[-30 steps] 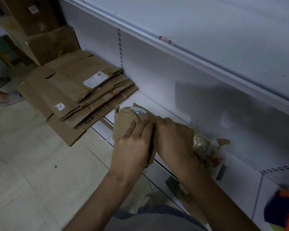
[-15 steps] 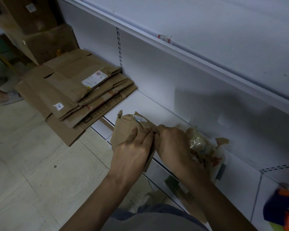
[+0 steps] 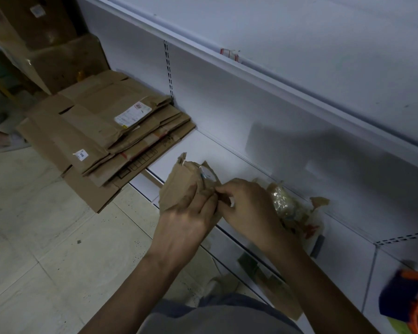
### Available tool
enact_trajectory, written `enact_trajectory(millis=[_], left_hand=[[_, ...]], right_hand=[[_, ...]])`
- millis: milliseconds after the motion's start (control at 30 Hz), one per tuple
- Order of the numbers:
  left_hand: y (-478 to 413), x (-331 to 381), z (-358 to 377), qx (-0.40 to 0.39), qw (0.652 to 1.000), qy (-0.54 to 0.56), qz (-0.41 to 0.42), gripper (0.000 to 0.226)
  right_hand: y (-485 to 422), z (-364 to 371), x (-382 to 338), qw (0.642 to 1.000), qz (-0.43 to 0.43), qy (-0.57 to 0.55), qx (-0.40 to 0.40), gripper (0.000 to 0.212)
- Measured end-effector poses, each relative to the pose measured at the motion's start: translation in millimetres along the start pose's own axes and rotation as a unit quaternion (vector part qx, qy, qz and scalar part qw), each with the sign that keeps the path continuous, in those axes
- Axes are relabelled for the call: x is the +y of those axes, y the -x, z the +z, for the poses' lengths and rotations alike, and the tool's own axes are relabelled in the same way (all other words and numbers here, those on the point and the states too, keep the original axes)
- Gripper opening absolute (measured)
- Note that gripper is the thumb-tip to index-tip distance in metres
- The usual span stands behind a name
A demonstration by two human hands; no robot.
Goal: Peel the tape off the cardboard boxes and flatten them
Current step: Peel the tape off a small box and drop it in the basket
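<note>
A small crumpled piece of brown cardboard [image 3: 179,182] with a strip of tape and a torn label at its top is held over the front of the white bottom shelf [image 3: 191,153]. My left hand [image 3: 188,218] grips the cardboard from below, fingers curled round its right side. My right hand [image 3: 246,210] pinches the tape at the cardboard's right edge, fingertips touching my left fingers. A stack of flattened boxes [image 3: 101,131] lies on the shelf's left end, overhanging the floor.
A pile of crumpled tape and cardboard scraps [image 3: 292,210] lies on the shelf behind my right hand. Upright brown boxes [image 3: 46,44] stand at the back left. A person's sandalled foot [image 3: 7,141] is at the left edge. An orange and blue object [image 3: 410,300] sits at the lower right.
Both hands and the small cardboard piece have shifted slightly down and left. My right fingers have closed in a pinch at the cardboard's edge. The stack has not moved.
</note>
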State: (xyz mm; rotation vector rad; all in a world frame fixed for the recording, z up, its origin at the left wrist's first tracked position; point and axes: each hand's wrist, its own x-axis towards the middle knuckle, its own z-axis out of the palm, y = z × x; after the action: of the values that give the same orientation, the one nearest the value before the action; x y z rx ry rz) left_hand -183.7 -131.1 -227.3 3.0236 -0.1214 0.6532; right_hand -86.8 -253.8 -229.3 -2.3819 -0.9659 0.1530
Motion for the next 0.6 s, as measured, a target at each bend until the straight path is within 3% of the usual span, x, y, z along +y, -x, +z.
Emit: enact_trajectory(millis=[167,300,467,600], left_hand=[[1.3,-6.0,2.6,0.012,1.0,-0.002,0.022,0.031],[3.5,-9.3,2.1,0.047,0.999,0.009,0.011,0.04],[0.3,-15.7,0.3,0.097,0.995,0.035,0.008,0.023],[3.6,-21.7,6.0,0.091,0.982,0.16,-0.043,0.008]], right_hand=[[-3.5,-3.0,2.4,0.986,0.076,-0.146,-0.022,0.017],[-2.8,-0.1,5.3,0.984,0.124,-0.128,-0.011,0.013],[4.7,-5.4,3.6,0.967,0.146,-0.209,0.028,0.009],[7.0,-8.6,-9.0,0.971,0.113,-0.206,0.041,0.04]])
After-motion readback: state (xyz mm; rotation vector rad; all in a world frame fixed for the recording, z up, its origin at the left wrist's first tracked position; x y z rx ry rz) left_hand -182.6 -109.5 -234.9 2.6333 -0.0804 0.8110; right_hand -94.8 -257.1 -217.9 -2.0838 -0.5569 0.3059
